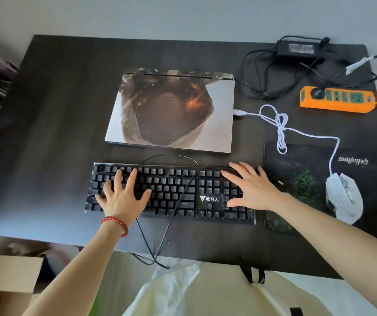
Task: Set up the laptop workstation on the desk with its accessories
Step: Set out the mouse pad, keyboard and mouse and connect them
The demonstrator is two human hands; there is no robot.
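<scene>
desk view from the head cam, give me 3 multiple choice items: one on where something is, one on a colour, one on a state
1. Where is the mouse?
A. on the mouse pad
B. on the laptop
C. on the keyboard

2. What colour is the power strip?
A. white
B. orange
C. blue

3. What state is the laptop in?
A. open
B. lid shut
C. standing on edge

Answers:
1 A, it rests on the pad's right part.
2 B, its casing is orange with green sockets.
3 B, only its printed lid shows, lying flat beyond the keyboard.

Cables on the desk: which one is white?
The mouse cable, knotted between laptop and white mouse. The keyboard cable and charger cable are black.
</scene>
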